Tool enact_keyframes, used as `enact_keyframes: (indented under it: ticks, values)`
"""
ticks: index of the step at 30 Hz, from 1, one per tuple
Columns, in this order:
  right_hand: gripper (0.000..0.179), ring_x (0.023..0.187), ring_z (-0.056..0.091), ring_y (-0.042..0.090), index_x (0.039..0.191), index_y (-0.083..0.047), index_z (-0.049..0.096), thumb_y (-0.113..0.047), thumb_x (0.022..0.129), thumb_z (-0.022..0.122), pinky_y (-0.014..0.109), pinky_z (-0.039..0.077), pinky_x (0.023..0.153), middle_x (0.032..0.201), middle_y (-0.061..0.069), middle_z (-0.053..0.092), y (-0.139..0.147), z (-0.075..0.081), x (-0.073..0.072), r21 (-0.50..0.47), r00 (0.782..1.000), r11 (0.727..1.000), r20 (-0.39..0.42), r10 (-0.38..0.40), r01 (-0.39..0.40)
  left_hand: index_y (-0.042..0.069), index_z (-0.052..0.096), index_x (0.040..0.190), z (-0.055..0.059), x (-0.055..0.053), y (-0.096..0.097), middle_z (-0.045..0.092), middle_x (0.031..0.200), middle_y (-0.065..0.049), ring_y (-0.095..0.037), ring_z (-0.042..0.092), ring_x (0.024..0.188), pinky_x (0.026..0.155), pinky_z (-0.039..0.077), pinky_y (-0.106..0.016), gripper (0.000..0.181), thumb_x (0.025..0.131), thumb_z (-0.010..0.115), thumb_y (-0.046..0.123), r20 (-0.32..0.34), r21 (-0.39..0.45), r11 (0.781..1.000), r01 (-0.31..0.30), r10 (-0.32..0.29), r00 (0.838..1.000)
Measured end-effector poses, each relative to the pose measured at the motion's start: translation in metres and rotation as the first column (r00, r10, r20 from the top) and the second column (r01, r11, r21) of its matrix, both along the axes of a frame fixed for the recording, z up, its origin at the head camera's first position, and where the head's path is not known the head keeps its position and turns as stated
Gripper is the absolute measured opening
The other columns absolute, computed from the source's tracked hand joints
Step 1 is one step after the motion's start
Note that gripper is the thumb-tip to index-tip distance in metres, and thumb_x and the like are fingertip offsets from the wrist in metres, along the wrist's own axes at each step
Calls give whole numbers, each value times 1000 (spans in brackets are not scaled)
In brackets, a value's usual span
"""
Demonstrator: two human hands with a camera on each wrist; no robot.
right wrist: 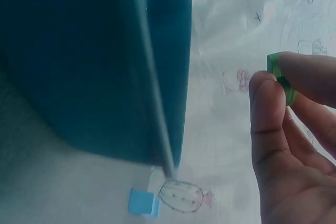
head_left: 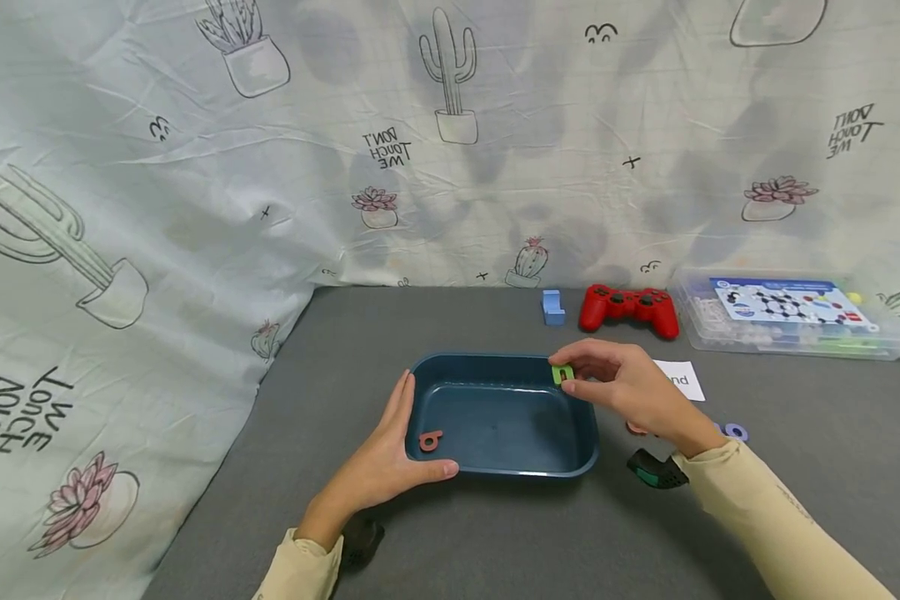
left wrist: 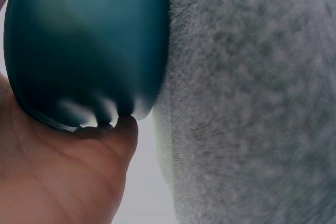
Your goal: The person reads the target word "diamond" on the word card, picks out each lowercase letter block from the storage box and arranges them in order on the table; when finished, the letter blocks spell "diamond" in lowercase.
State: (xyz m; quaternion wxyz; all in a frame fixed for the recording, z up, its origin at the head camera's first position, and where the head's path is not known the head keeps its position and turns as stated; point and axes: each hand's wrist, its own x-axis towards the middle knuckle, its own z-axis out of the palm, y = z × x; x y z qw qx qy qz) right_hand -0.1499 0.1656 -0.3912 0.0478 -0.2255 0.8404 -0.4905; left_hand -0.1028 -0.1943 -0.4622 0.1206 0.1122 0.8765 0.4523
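My left hand [head_left: 382,458] is at the left end of a dark teal plastic tray [head_left: 495,475]. Its straight fingers lie along the outer side, and the thumb rests over the front rim. In the left wrist view, fingertips [left wrist: 125,124] touch the tray's outer wall [left wrist: 89,51]. Over the tray's back right corner, my right hand [head_left: 622,387] pinches a small green letter-shaped piece [head_left: 562,374] between thumb and fingers. The right wrist view shows the green piece [right wrist: 274,65] partly hidden by the fingers. A reddish-brown letter piece [head_left: 430,441] lies in the tray's front left corner.
Behind the right hand lies a white card [head_left: 681,379], its print partly hidden. Purple [head_left: 736,432] and orange-brown [head_left: 636,428] pieces lie beside the right wrist. Farther back are a light blue stand [head_left: 552,307], a red game controller [head_left: 630,310] and a clear plastic box [head_left: 787,333].
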Motion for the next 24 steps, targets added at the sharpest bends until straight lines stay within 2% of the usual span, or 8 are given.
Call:
enact_keyframes:
  ticks: [2, 4, 6, 11, 16, 20, 24]
  values:
    - [31, 93, 69, 25, 131, -8, 73, -13, 101, 77, 30, 59, 67, 115, 5, 73, 5, 0, 2, 2, 1000, 1000, 14, -14, 14, 26, -10, 172, 0, 0, 0, -17, 178, 1, -33, -1, 163, 121, 17, -73, 134, 85, 88, 52, 2, -1, 1000, -3, 3, 1000]
    - [33, 89, 68, 25, 131, -6, 72, -14, 100, 78, 30, 53, 52, 111, 7, 73, 9, -1, 4, 1, 999, 1000, 30, -31, 31, 26, -10, 172, 1, 0, -1, -17, 178, 1, -34, -1, 163, 121, 17, -73, 134, 85, 88, 52, 4, -3, 1000, -5, 5, 1000]
    - [33, 89, 68, 25, 131, -6, 71, -14, 100, 78, 31, 50, 50, 110, 8, 73, 15, -3, 5, -2, 998, 999, 37, -50, 50, 26, -10, 172, 1, -1, -1, -17, 178, 1, -34, 0, 163, 121, 17, -73, 134, 85, 88, 52, 6, -4, 1000, -6, 6, 1000]
    - [32, 94, 69, 22, 129, -7, 71, -13, 99, 79, 32, 56, 62, 111, 8, 72, 28, -9, 8, 19, 995, 995, 14, -99, 99, 25, -11, 172, 1, -1, -1, -17, 178, 1, -34, -1, 163, 121, 17, -72, 134, 85, 88, 52, 2, -6, 1000, 0, 0, 1000]
    - [31, 91, 70, 25, 128, -9, 70, -14, 99, 79, 36, 52, 51, 109, 10, 73, 41, -14, 12, 39, 991, 990, 31, -134, 133, 25, -10, 172, 0, -1, -1, -17, 178, 1, -34, -1, 163, 121, 17, -73, 134, 85, 88, 52, -4, -8, 1000, 1, -1, 1000]
    - [33, 93, 72, 24, 129, -7, 70, -14, 99, 80, 34, 57, 62, 112, 10, 73, 55, -18, 16, 36, 987, 987, 20, -157, 156, 24, -10, 172, 0, -1, -1, -17, 178, 1, -34, -1, 163, 121, 17, -73, 134, 85, 88, 52, -7, -8, 1000, 2, -2, 1000]
    - [34, 96, 73, 14, 130, -5, 70, -12, 99, 80, 27, 59, 75, 116, 10, 74, 70, -21, 20, 51, 983, 981, -9, -184, 185, 24, -10, 172, 0, -2, 0, -18, 178, 2, -33, -1, 163, 121, 17, -72, 133, 86, 88, 52, -6, -6, 1000, 8, -8, 1000]
